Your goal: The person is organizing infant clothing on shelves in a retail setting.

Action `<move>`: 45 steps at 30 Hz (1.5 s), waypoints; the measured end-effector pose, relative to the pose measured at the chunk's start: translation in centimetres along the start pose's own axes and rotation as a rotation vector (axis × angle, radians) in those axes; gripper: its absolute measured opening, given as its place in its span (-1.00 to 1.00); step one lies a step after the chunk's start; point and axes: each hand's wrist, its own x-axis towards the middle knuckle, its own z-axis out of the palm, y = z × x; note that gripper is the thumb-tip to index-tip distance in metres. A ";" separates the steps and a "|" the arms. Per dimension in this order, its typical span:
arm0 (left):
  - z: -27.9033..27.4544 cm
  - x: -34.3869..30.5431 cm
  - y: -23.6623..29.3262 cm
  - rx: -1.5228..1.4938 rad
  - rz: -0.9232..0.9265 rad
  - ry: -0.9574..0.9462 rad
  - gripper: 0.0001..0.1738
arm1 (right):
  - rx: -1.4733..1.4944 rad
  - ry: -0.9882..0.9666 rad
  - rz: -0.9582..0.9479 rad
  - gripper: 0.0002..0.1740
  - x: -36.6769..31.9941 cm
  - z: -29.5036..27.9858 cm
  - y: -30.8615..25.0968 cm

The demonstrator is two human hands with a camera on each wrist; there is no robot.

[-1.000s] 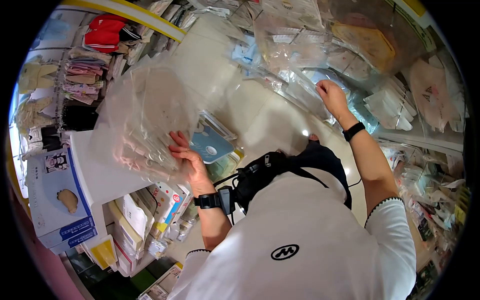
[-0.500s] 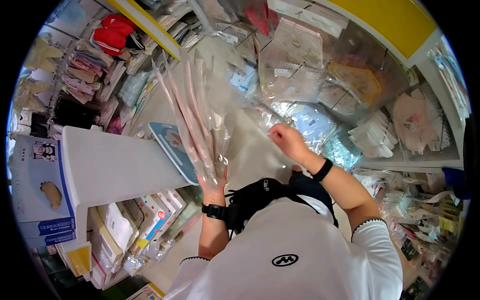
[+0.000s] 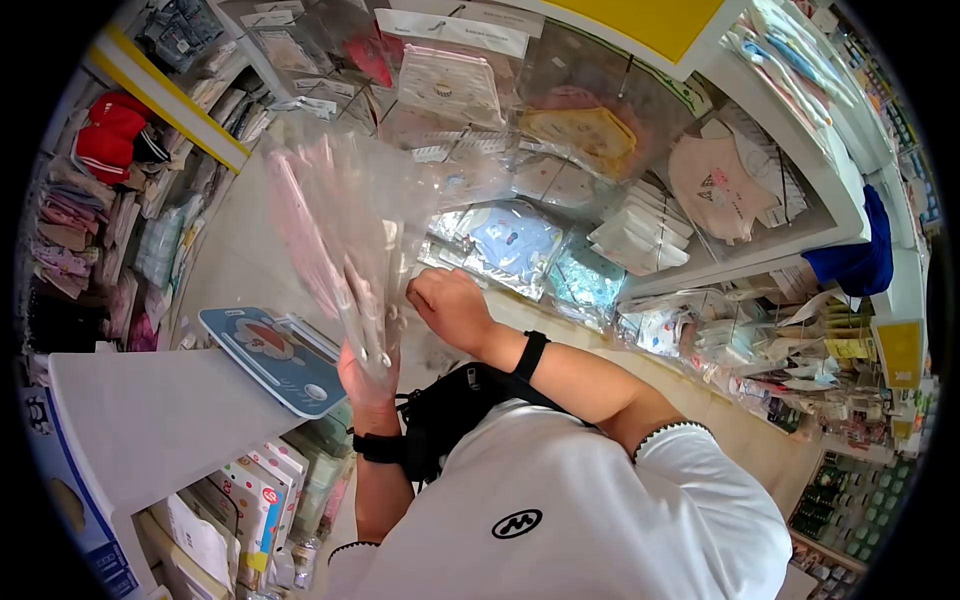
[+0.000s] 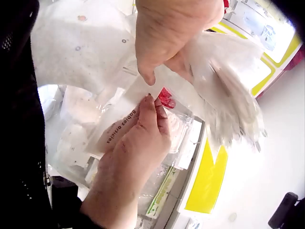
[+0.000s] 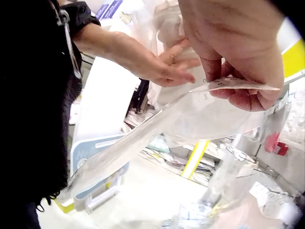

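My left hand grips the lower end of a fanned bundle of clear plastic packets with pinkish contents. In the left wrist view, the packets spread out beside the left hand. Close by on the right is my right hand, its fingers curled. The right wrist view shows this hand pinching the edge of a clear packet, which hangs down in a long sheet. Printed lettering on a strip shows beside the right hand in the left wrist view.
A white counter stands at the left, with a blue board beside it and boxes below. Ahead and right, a white shelf unit holds bagged items, including a blue one and a pink bib. Folded clothes fill the far-left shelves.
The view has swung right toward the shelf. The bundle, first spread low over the counter, is now raised upright, and the right hand has come in from the right beside the left.
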 end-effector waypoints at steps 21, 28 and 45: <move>-6.1 1.3 -4.9 0.070 -0.078 0.274 -0.60 | -0.458 -0.453 -0.543 -0.62 -2.5 -3.6 4.7; -4.9 1.6 -6.8 0.181 0.079 0.390 -0.61 | -0.191 -0.503 -0.478 -0.57 -1.9 -4.3 6.4; -1.6 -3.2 -5.1 0.265 0.361 0.431 -0.56 | -0.289 0.101 0.616 -0.74 3.5 -12.8 31.5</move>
